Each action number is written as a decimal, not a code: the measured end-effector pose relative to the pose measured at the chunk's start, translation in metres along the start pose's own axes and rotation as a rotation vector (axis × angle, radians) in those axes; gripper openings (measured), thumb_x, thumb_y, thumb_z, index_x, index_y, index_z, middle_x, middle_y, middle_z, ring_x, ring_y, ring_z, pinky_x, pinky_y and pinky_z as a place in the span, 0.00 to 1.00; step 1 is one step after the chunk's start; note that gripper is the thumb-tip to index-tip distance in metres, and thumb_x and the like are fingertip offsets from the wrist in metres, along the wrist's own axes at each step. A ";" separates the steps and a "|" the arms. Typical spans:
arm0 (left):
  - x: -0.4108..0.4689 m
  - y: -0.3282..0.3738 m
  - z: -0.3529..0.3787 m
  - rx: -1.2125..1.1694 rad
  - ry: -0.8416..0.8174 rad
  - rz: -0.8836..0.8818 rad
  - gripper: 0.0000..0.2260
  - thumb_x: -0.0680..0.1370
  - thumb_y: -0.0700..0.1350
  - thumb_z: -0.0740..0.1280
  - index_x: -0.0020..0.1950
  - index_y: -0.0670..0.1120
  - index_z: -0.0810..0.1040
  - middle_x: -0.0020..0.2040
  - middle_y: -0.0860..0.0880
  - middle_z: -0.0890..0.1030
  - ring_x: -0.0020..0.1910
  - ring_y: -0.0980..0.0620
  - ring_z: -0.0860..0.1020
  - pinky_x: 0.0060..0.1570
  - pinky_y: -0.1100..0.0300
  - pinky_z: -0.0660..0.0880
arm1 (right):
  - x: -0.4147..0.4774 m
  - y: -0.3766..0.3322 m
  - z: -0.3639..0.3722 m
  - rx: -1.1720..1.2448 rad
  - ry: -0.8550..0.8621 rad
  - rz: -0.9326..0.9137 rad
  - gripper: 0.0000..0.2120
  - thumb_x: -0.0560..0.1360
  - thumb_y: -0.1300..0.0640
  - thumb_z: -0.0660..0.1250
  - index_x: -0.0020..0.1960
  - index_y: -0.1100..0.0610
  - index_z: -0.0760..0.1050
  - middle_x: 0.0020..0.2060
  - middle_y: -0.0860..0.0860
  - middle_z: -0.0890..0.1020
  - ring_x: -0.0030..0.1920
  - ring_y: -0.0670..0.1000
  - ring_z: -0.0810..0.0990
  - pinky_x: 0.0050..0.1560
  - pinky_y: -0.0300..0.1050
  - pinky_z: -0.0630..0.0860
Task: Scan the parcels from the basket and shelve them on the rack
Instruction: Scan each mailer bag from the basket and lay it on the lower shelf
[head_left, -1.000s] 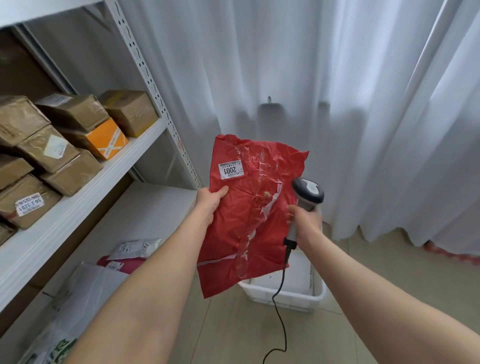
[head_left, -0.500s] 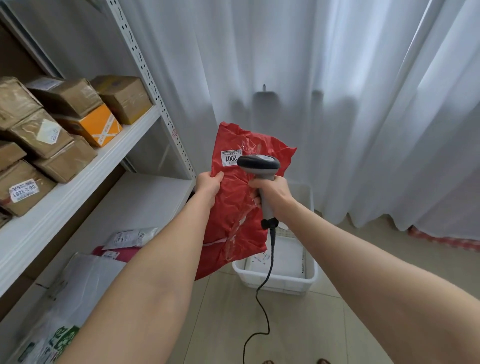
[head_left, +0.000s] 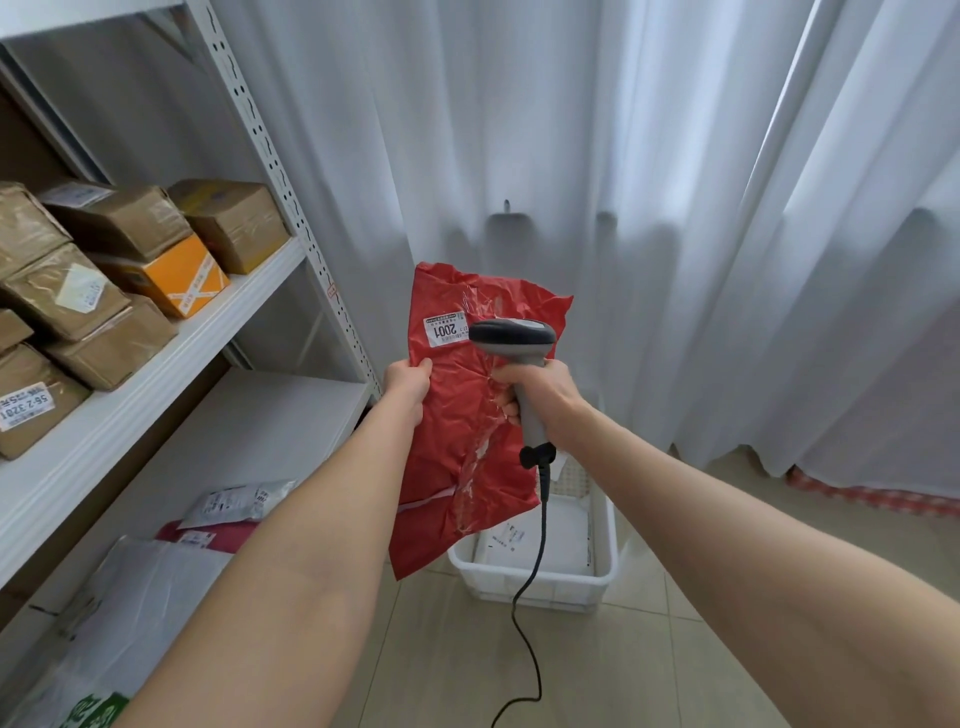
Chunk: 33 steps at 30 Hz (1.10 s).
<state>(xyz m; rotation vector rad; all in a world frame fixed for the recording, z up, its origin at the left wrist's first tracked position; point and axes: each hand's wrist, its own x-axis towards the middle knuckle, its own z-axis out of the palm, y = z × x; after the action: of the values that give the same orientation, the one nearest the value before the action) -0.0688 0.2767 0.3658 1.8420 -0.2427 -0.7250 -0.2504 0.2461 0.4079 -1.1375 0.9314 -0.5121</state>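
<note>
Red parcel (head_left: 467, 431) hangs upright at the centre of the frame. My left hand (head_left: 408, 384) pinches it at its left edge, with my thumb on the front face and my other fingers hidden behind the plastic. Its white label (head_left: 444, 331), printed 2001, sits near the bag's upper left corner. My right hand (head_left: 543, 397) is wrapped round the grey handle of the scanner (head_left: 511, 340), fingers (head_left: 511, 405) curled tight. The scanner's dark head is level with the label and just to its right. A black cable (head_left: 540, 540) drops from the handle toward the tiled floor (head_left: 467, 665).

At lower centre, below and behind the red parcel, the white basket (head_left: 605, 566) stands on the floor with a pale parcel (head_left: 506, 540) lying in it. The rack (head_left: 171, 358) fills the left of the frame. Brown cardboard boxes (head_left: 119, 221) and an orange box (head_left: 182, 278) sit on its upper shelf, and flat mailers (head_left: 239, 501) lie on the lower one. A white curtain (head_left: 675, 208) hangs behind.
</note>
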 end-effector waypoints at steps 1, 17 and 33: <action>0.000 0.000 0.000 -0.001 0.003 0.001 0.14 0.81 0.45 0.63 0.63 0.40 0.76 0.56 0.44 0.80 0.50 0.47 0.78 0.50 0.57 0.73 | -0.001 -0.001 -0.001 -0.009 -0.005 0.006 0.03 0.73 0.65 0.68 0.41 0.63 0.76 0.26 0.55 0.77 0.23 0.50 0.73 0.27 0.40 0.72; 0.004 0.005 -0.006 -0.002 0.048 -0.007 0.14 0.81 0.45 0.62 0.65 0.40 0.74 0.59 0.43 0.79 0.58 0.45 0.77 0.51 0.57 0.71 | -0.002 -0.013 0.002 -0.104 -0.014 0.022 0.04 0.73 0.66 0.67 0.39 0.62 0.74 0.25 0.54 0.75 0.21 0.48 0.71 0.25 0.38 0.71; 0.019 0.014 -0.046 -0.131 0.199 0.102 0.13 0.81 0.42 0.61 0.62 0.39 0.76 0.60 0.41 0.78 0.60 0.43 0.77 0.63 0.50 0.73 | 0.015 0.015 -0.003 0.282 0.212 0.124 0.04 0.72 0.70 0.66 0.45 0.63 0.73 0.31 0.57 0.78 0.26 0.51 0.74 0.30 0.42 0.73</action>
<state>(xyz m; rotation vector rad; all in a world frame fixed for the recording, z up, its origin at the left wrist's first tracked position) -0.0245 0.2976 0.3818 1.7487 -0.1544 -0.4724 -0.2463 0.2389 0.3878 -0.7769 1.0676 -0.6490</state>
